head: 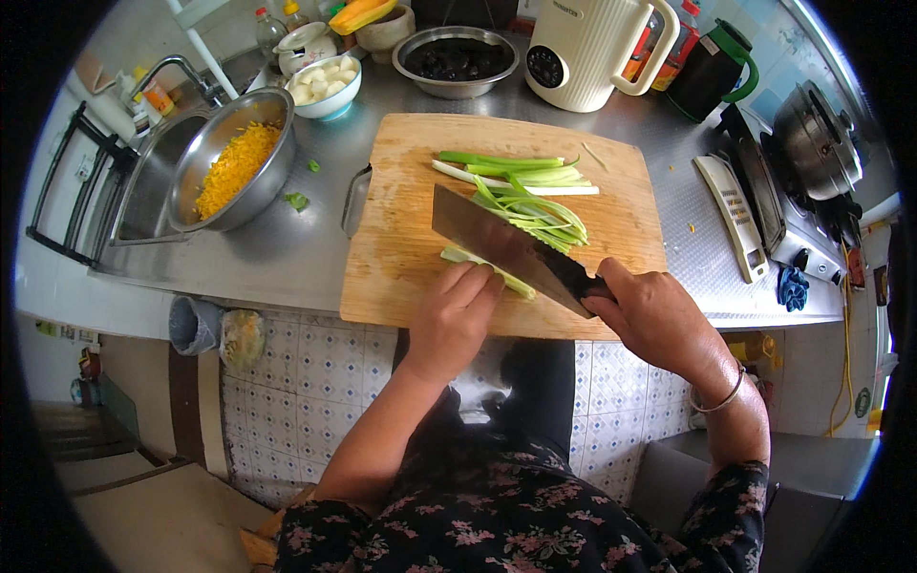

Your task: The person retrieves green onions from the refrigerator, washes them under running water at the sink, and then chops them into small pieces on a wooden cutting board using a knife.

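Note:
My left hand (455,315) holds a pale scallion piece (521,286) down near the front edge of the wooden cutting board (397,215); the fingers hide part of it. A wide-bladed cleaver (494,233) is in my right hand (648,311), gripped by its dark handle. Its blade slants up to the left, just beyond the left fingers, and covers part of the board. Behind the blade lies a heap of thinly sliced scallion strips (551,218). Farther back, several long scallion lengths (516,170) lie side by side.
Left of the board, a steel bowl of orange shreds (240,168) tilts at the sink (143,197). Behind are a bowl of white peeled pieces (326,84), a basin of dark food (458,61) and a cream appliance (580,54). At right, a grater (731,215) lies near the stove (799,240).

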Tool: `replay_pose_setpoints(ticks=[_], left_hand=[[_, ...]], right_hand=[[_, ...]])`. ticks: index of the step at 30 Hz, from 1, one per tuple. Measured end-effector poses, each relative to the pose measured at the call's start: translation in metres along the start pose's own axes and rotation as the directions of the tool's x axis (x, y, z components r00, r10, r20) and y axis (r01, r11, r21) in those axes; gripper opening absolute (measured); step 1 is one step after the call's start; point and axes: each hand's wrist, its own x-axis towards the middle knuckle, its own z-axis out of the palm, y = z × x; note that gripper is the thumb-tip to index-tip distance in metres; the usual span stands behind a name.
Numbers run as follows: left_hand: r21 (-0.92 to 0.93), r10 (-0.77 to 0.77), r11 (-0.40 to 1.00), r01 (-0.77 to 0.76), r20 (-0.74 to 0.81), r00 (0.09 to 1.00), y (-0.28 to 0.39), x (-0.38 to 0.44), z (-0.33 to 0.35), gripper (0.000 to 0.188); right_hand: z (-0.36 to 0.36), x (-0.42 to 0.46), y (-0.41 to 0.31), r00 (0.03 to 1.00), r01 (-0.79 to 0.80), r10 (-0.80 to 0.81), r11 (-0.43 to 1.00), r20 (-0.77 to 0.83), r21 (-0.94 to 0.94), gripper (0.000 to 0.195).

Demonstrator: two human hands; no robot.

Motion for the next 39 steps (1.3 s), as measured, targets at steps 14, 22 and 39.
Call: replay_pose_setpoints(ticks=[14,22,39], left_hand=[[-0.002,-0.013,1.0,0.012,-0.035,0.999,0.001,0.0,0.0,0.017],[-0.036,-0.035,0.999,0.035,0.006,0.999,-0.001,-0.002,0.003,0.017],[-0.045,-0.04,0.998,0.04,0.001,0.999,0.001,0.001,-0.002,0.016]], right_hand=[[-0.004,0.002,-0.008,0.996,-0.063,0.065,0.997,0.059,-0.041,0.021],[0.005,-0.001,-0.008,0.997,0.048,-0.039,0.986,0.063,-0.161,0.018],[0.038,0.022,-0.019,0.977,0.067,-0.127,0.946,-0.172,-0.318,0.009]])
